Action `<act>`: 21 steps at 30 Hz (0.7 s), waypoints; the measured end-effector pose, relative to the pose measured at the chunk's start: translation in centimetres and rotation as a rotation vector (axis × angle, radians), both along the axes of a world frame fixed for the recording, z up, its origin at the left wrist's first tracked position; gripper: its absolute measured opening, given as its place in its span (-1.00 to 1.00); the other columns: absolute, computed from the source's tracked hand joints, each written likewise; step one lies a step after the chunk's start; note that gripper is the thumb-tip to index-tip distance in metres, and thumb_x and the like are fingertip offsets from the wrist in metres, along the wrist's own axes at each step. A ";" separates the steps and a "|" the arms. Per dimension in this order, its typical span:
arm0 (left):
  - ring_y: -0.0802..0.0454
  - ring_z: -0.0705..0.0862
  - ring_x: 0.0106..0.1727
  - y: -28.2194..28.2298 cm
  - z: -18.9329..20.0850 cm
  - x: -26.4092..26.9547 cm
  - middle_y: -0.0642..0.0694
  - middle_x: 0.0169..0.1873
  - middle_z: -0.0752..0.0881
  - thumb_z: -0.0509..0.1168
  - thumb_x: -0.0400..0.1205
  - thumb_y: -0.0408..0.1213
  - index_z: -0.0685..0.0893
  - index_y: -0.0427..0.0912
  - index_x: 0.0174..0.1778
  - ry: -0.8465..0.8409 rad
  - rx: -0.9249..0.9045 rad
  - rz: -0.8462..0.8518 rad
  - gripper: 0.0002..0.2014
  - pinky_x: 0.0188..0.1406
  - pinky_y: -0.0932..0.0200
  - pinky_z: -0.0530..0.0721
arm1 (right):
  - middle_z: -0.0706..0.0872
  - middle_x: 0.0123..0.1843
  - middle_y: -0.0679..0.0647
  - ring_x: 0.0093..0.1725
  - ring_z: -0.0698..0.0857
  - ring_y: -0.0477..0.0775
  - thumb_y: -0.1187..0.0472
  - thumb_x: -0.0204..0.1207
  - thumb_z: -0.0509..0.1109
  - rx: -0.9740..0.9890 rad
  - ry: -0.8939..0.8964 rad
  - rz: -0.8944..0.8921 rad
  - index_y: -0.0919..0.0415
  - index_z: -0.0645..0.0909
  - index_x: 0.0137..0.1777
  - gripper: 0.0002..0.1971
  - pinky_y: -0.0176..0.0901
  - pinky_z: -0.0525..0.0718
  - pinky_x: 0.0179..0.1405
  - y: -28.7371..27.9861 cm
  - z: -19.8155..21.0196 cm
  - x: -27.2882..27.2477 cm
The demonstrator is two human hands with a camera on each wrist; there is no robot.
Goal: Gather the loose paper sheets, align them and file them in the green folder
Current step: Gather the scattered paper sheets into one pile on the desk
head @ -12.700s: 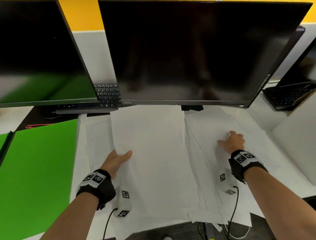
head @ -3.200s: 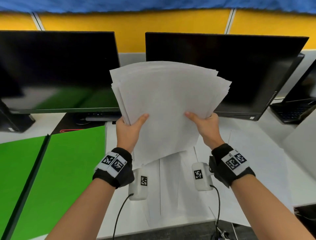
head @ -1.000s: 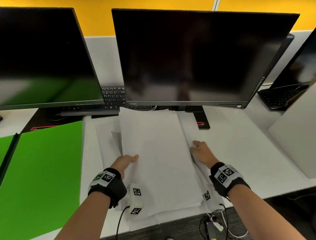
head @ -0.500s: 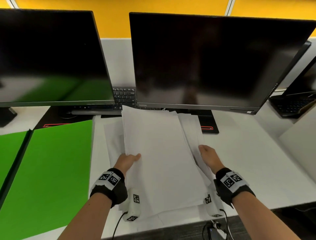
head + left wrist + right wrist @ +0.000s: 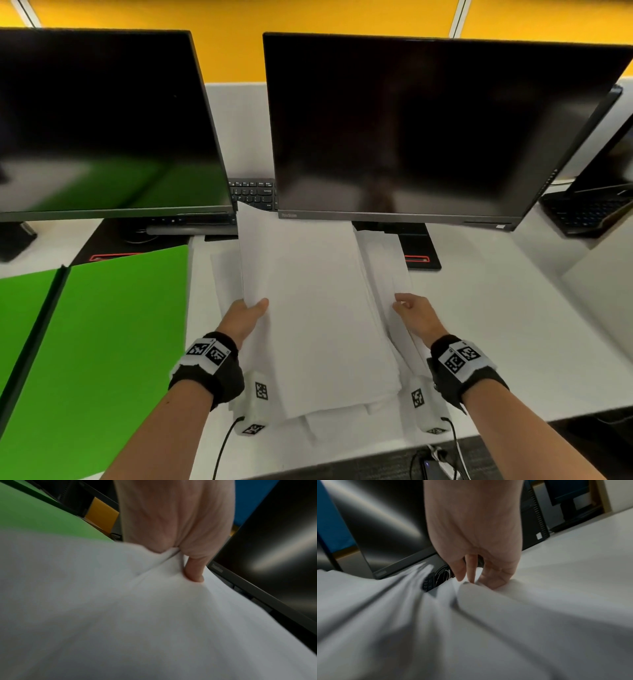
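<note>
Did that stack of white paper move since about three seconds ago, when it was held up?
Yes. The stack of white paper sheets has come down from in front of the black monitor onto the white desk.

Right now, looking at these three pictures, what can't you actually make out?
- Left hand fingers: under the paper stack in the head view; only the thumb shows on top.
- Sheet count: edges blurred in both wrist views.
- Green folder: cut off by the left and bottom edges of the head view.
- Keyboard: mostly behind the monitors.
- Right hand: its grip on the sheets is unclear.
</note>
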State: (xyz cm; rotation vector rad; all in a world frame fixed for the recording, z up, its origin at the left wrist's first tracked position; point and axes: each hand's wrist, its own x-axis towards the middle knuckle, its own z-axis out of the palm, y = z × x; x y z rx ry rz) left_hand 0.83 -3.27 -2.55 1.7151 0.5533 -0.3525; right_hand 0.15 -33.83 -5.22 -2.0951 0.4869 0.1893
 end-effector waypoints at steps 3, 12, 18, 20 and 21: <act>-0.26 0.52 0.38 -1.6 0.0 0.6 -0.18 0.29 0.55 0.21 0.67 -0.24 0.40 -0.42 0.43 0.015 -0.011 -0.050 -0.54 0.26 0.06 0.45 | 0.43 0.53 0.28 0.52 0.42 0.21 0.36 0.66 0.14 0.002 0.008 0.061 0.41 0.35 0.51 -0.58 -0.16 0.33 0.47 1.0 0.4 0.2; -0.22 0.43 0.49 -1.5 -1.6 0.0 -0.25 0.47 0.45 0.25 0.65 -0.16 0.28 -0.35 0.53 0.089 -0.123 -0.016 -0.42 0.49 -0.07 0.37 | 0.61 0.30 0.25 0.26 0.59 0.17 0.30 0.68 0.09 -0.013 0.040 0.085 0.36 0.33 0.54 -0.56 -0.16 0.44 0.34 1.3 0.1 0.2; -0.24 0.57 0.34 -2.2 -1.9 -0.7 -0.30 0.33 0.59 0.23 0.66 -0.26 0.44 -0.36 0.43 0.037 -0.086 -0.063 -0.56 0.34 -0.01 0.52 | 0.60 0.18 0.07 0.26 0.51 0.10 0.19 0.71 0.04 0.104 -0.001 0.021 0.29 0.56 0.23 -0.69 -0.18 0.47 0.27 2.9 0.3 0.3; -0.25 0.59 0.32 -2.0 -2.2 -0.8 -0.30 0.32 0.60 0.27 0.64 -0.30 0.45 -0.36 0.42 0.029 -0.033 -0.068 -0.56 0.35 -0.02 0.54 | 0.54 0.28 0.07 0.32 0.49 0.10 0.08 0.71 0.08 0.139 0.016 0.066 0.31 0.47 0.39 -0.60 -0.15 0.40 0.33 3.6 0.5 -0.2; -0.24 0.59 0.32 -1.9 -2.3 -0.9 -0.29 0.33 0.60 0.28 0.62 -0.31 0.45 -0.35 0.43 0.023 -0.027 -0.094 -0.55 0.37 -0.05 0.54 | 0.52 0.35 0.08 0.37 0.50 0.12 0.05 0.68 0.15 0.130 0.023 0.093 0.31 0.41 0.45 -0.56 -0.10 0.41 0.36 3.9 0.2 -0.2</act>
